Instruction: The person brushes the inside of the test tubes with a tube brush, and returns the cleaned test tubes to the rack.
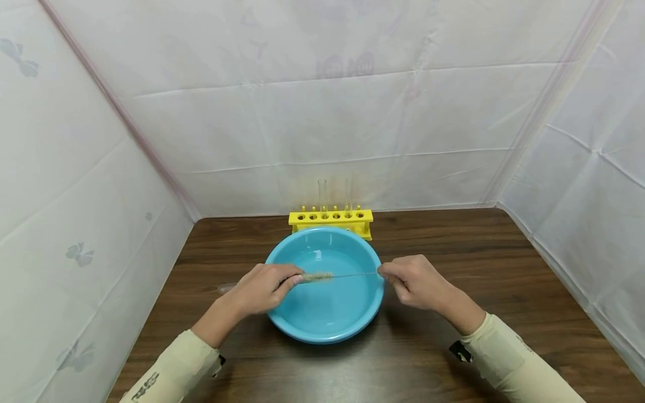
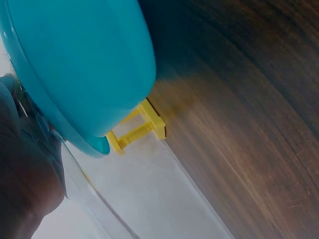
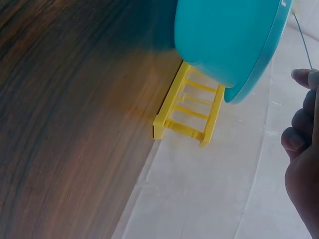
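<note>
This looks like a small booth with laboratory gear: white printed sheets wall off the far, left and right edges of a wood-grain table; near the middle of its far edge, a yellow rack holds clear test tubes, and a wire-stemmed brush shows above a blue basin. The wider room is hidden.

Inscriptions: none legible from where I stand.
Back sheet: two pale pinkish marks, roundish, side by side, upper middle; too faint to make out as letters or signs.
Left sheet: grey bow-shaped prints, pictorial.
Left sleeve: dark patterned mark; unreadable.
Right sleeve: small dark mark along its outer side; likewise unreadable.
</note>
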Available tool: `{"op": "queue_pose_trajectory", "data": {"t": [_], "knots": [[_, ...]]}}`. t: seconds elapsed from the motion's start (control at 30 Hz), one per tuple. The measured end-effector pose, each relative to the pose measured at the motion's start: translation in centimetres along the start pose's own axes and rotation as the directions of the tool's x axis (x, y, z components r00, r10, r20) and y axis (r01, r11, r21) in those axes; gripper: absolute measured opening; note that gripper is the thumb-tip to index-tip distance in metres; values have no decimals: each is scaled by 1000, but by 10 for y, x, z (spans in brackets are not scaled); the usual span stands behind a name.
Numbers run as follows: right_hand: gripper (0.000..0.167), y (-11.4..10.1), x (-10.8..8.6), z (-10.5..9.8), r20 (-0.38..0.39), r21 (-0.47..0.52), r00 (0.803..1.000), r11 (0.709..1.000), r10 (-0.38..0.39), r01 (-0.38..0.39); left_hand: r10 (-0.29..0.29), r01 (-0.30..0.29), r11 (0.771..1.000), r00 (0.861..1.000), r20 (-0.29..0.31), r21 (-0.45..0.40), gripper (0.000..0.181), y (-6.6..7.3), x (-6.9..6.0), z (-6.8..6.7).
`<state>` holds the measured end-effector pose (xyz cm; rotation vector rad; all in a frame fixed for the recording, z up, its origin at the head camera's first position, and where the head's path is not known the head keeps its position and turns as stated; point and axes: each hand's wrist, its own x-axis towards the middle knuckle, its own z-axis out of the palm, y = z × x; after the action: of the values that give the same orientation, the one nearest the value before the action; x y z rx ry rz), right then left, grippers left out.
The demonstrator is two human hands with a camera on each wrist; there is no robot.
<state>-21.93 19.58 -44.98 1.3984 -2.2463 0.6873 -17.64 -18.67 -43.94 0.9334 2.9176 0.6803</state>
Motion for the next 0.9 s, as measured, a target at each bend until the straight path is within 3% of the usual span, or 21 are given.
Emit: {"op": "queue_pose_trajectory", "data": {"t": [0.23, 0.4, 0.5, 0.6, 0.73, 0.9], "knots": [[30, 3, -2, 0, -45, -78, 998, 996, -50, 46, 14, -14, 1000, 1000, -12, -1, 34, 0, 3, 0], [29, 3, -5, 0, -37, -61, 999, 998, -5, 3, 78, -73, 996, 993, -94, 55, 23, 0, 4, 5], [22, 1, -5, -1, -5, 10, 999, 999, 49, -49, 133, -119, 988, 978, -158, 96, 19, 1, 5, 8], [17, 0, -1, -4, 49, 119, 992, 985, 118, -123, 194, -163, 975, 954, -227, 150, 20, 2, 4, 9], [16, -2, 3, -7, 140, 249, 968, 939, 206, -236, 253, -199, 958, 925, -284, 205, 27, 4, 2, 7], [18, -4, 7, -4, 203, 329, 946, 892, 253, -309, 264, -201, 955, 909, -323, 216, 29, 5, 1, 7]]}}
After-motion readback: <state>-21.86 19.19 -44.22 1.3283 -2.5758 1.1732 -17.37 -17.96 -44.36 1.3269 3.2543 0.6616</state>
